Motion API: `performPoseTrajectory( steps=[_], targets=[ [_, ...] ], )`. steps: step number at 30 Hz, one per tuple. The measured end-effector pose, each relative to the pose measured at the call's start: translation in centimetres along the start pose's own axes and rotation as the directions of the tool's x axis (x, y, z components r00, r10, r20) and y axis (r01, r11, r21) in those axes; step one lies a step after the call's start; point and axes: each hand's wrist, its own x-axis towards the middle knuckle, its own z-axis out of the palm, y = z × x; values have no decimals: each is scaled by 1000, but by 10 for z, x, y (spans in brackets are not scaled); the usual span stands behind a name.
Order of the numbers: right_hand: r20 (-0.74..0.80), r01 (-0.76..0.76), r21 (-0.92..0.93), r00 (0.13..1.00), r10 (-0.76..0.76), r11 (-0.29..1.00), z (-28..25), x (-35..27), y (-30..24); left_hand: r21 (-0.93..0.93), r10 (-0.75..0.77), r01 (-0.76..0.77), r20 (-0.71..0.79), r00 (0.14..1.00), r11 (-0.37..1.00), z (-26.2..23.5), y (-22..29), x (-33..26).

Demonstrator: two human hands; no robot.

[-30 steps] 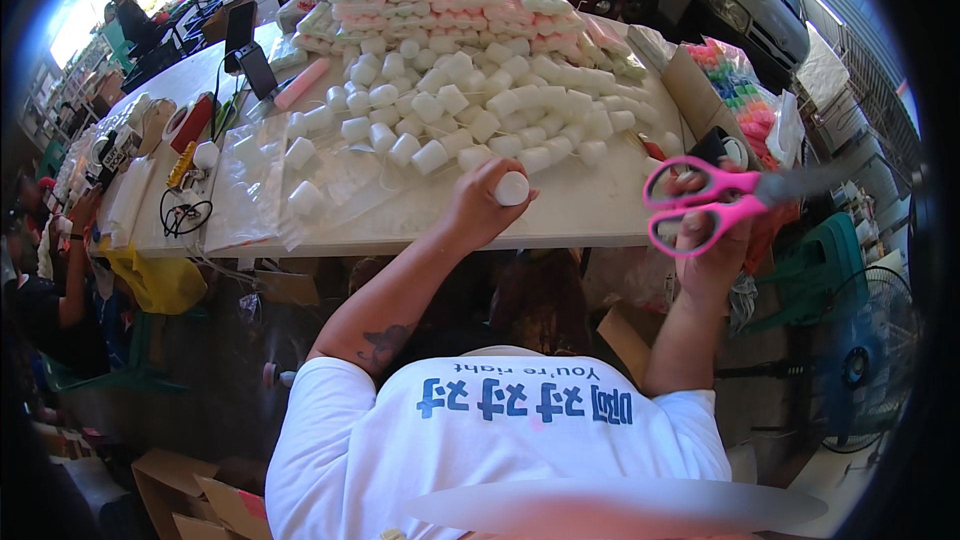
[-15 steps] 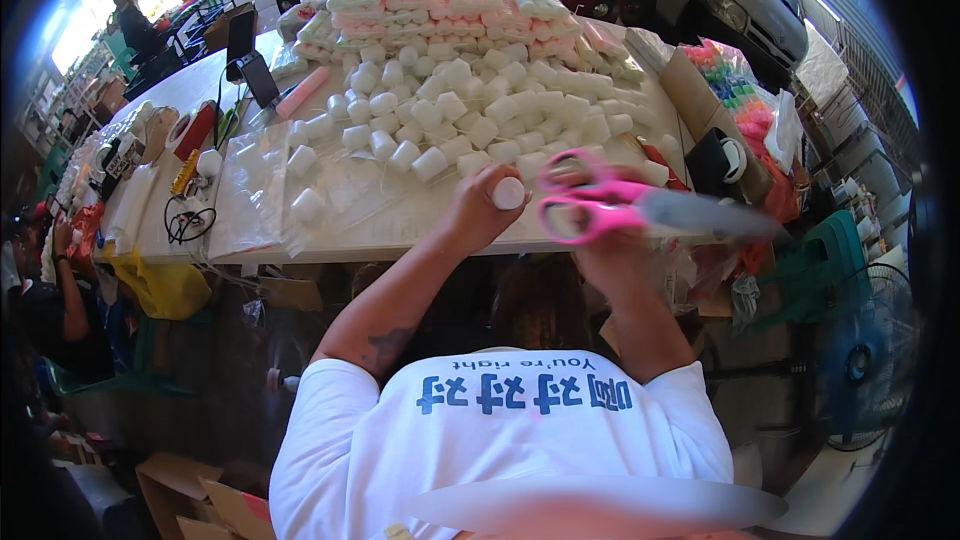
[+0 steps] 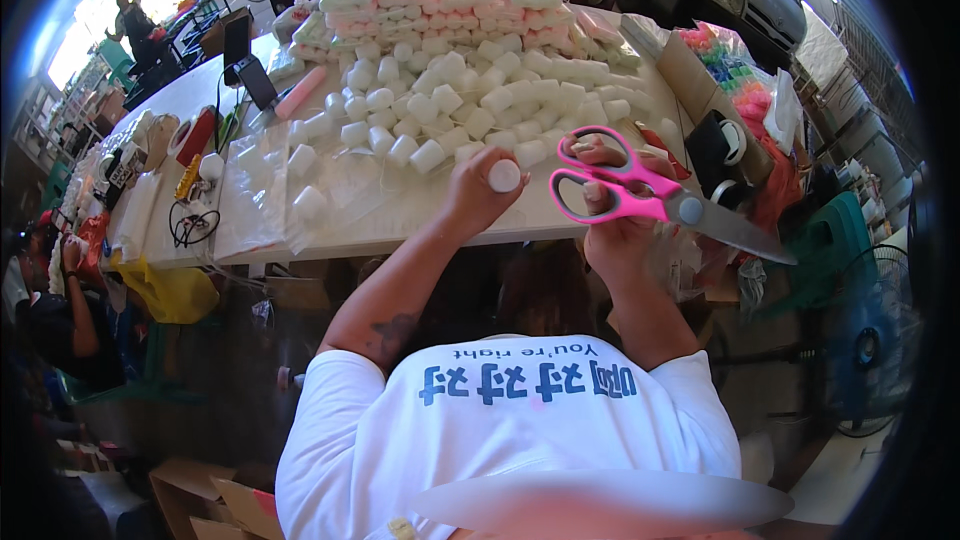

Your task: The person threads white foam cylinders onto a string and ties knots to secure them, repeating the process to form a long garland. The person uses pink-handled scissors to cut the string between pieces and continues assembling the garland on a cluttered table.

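Your L hand grips a white cyl., pale round end facing up, by the near edge of the table; pile of like cyls. beyond. Your R hand, just to its right, holds pink-grey scissors, fingers thru handles. Long axis approx. L–R: handles nearest cyl., tip slanting away R.

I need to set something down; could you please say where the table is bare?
Bare: the near-edge strip between the clear plastic bag and the left hand, and a patch left of the black device. Crowded: the middle, under the white pieces.
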Motion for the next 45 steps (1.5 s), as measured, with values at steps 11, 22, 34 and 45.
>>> performPoseTrajectory(
  steps=[11, 22, 34, 45],
  targets=[
    [290, -15, -106, 956, 46, 994, 8, 2, 9, 24, 63, -62, -16, 998, 998, 1, -8, 6],
    [486, -758, 18, 576, 657, 652, -42, -33, 4, -860, -288, 177, 37, 957, 479, -28, -35, 8],
    [624, -951, -93, 174, 761, 294, -22, -84, 44, -961, -441, 182, 73, 894, 209, -38, -48, -1],
    [380, -909, -70, 356, 854, 410, -28, -73, 27, -922, -510, 170, -34, 860, 347, -46, -39, 7]
  ],
)
